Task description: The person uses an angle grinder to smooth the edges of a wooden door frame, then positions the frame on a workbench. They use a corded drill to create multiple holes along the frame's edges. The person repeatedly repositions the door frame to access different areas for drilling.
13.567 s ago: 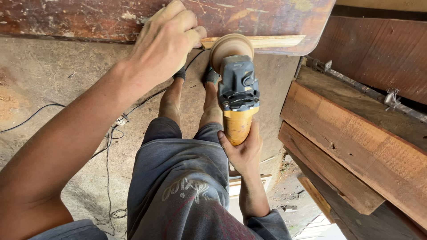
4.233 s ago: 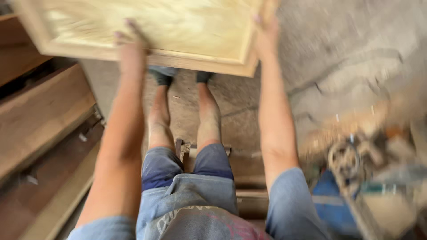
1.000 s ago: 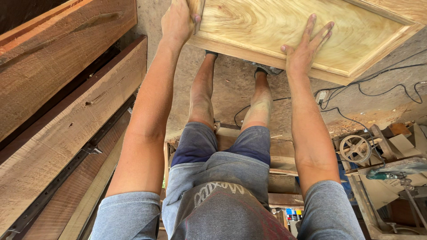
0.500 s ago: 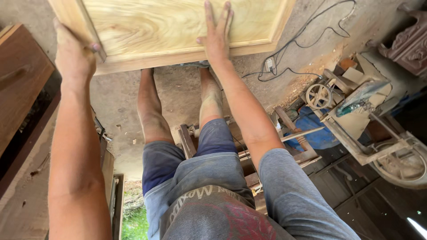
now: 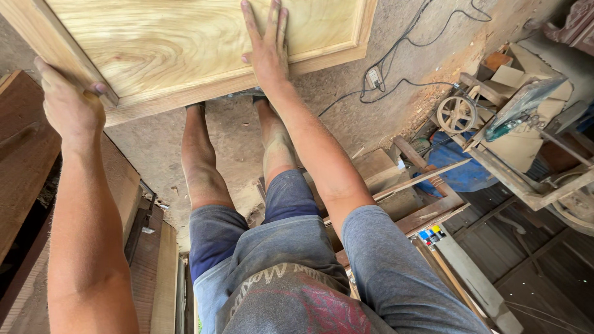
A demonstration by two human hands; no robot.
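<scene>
dusty concrete floor [image 5: 383, 111] | pale grainy framed wood panel [image 5: 185, 43] gripped at edge by left hand [image 5: 68, 105] | right hand [image 5: 267, 46] laid flat, fingers spread

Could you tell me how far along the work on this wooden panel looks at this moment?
Done: the wooden panel shows a pale, smooth, even face inside its raised frame, which suggests sanding. In hand: the left hand grips the panel's corner edge while the right hand lies flat on its face, with the panel up off the dusty floor. Left: the panel is not yet set down anywhere; further steps cannot be told.
</scene>
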